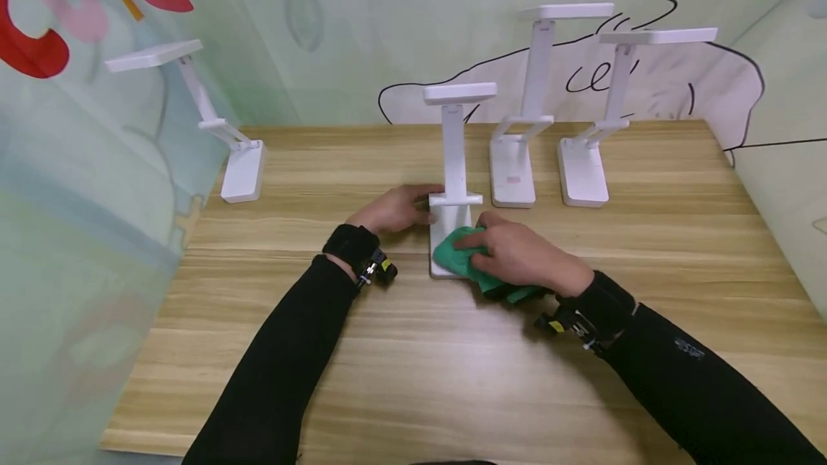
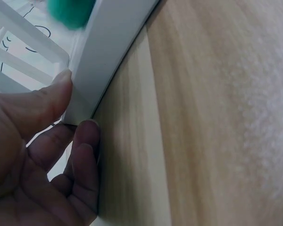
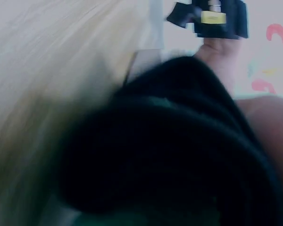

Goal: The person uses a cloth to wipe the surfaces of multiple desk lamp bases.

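Note:
A white folding desk lamp [image 1: 454, 153] stands upright in the middle of the wooden table, its base towards me. My left hand [image 1: 397, 209] holds the back end of that base; in the left wrist view the thumb [image 2: 56, 94] lies against the base [image 2: 96, 61] and the curled fingers reach round its end. With my right hand [image 1: 520, 253] I grip a green cloth [image 1: 460, 253], pressed on the front part of the base. Blurred, dark folds of the cloth [image 3: 170, 141] fill most of the right wrist view and hide the right fingertips there.
Two similar white lamps stand close behind on the right, one lamp [image 1: 513, 171] nearer the middle and another lamp [image 1: 583, 174] beyond it. A further lamp [image 1: 244, 171] is at the table's back left. A printed curtain [image 1: 336, 41] hangs behind the wooden table [image 1: 388, 379].

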Tool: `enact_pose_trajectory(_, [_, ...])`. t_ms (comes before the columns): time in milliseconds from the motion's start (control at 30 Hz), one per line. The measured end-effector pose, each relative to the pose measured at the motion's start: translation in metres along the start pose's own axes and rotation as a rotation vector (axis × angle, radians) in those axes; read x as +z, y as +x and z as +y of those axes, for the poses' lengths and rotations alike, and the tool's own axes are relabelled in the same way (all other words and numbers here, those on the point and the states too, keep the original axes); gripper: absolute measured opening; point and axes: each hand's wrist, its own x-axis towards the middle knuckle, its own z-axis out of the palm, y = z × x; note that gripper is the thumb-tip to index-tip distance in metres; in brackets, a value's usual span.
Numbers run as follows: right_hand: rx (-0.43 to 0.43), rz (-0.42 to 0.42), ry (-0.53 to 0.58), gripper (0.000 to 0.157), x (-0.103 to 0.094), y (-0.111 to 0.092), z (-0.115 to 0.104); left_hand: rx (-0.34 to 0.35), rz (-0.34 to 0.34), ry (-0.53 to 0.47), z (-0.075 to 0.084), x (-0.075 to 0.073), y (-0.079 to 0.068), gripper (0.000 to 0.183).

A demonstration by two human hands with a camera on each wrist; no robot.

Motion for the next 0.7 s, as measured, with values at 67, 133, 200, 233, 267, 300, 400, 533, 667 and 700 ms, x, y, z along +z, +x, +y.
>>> enact_pose_trajectory(67, [-0.01,-0.082,0.036,0.032,-0.007,-0.005,0.001,0.002,-0.006,0.004,0.0,0.0,0.0,0.06])
enact_pose_trajectory(133, [-0.017,-0.1,0.048,0.033,-0.012,-0.006,0.003,0.002,-0.013,0.001,0.0,-0.001,0.001,0.061])
enact_pose_trajectory(200, [0.002,-0.053,0.036,0.034,-0.013,-0.002,0.005,0.004,-0.014,0.0,0.0,-0.003,0.0,0.06])
enact_pose_trajectory(233, [0.021,-0.01,0.027,0.034,-0.011,0.001,0.005,0.008,-0.013,-0.003,0.0,-0.003,0.0,0.06])
enact_pose_trajectory(267, [0.045,0.037,0.012,0.035,-0.009,0.005,0.006,0.012,-0.01,-0.004,-0.001,-0.003,0.0,0.06])
enact_pose_trajectory(300, [0.068,0.082,-0.013,0.036,-0.006,0.01,0.006,0.014,-0.005,-0.008,-0.001,-0.003,0.0,0.059])
enact_pose_trajectory(400, [0.114,0.163,-0.093,0.039,0.003,0.022,0.005,0.02,-0.001,-0.012,-0.001,-0.004,0.0,0.059])
enact_pose_trajectory(533, [0.048,0.145,-0.161,0.037,0.009,0.021,-0.001,0.01,-0.008,-0.011,0.0,-0.004,-0.001,0.058])
enact_pose_trajectory(667, [-0.039,-0.007,-0.128,0.034,0.0,0.004,-0.01,0.005,-0.017,-0.012,0.001,-0.002,-0.001,0.058])
enact_pose_trajectory(700, [-0.048,-0.049,-0.106,0.034,-0.003,0.0,-0.011,0.002,-0.017,-0.01,0.001,-0.002,-0.001,0.059])
